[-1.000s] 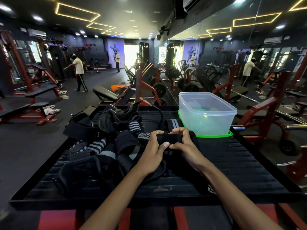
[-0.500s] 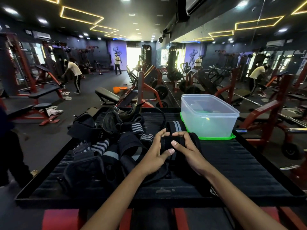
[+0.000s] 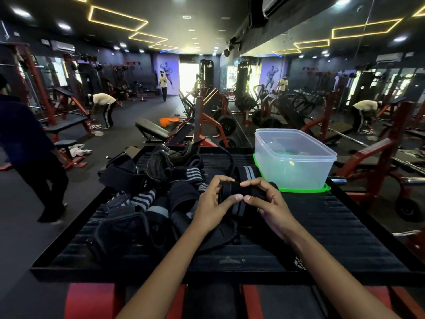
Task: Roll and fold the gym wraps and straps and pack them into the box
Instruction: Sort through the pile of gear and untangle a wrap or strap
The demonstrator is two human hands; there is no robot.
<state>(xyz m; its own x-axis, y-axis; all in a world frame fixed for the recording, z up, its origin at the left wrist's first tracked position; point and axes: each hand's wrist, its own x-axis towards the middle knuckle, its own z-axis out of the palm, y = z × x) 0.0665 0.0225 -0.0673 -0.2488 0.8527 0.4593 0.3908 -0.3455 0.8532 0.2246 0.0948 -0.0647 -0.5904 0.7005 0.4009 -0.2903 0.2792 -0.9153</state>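
Between both hands (image 3: 243,203), black wrap (image 3: 239,192), its ends hidden.

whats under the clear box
A green lid lies under the box, its edge showing along the front and left. Its middle is blurred by the box walls.

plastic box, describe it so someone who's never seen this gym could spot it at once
On the black ribbed tray in front of the person, look to the far right corner, beside the mirror wall. The plastic box stands there on its bright green lid, open at the top. It is the only clear, pale thing on the tray; everything else is dark wraps and straps.
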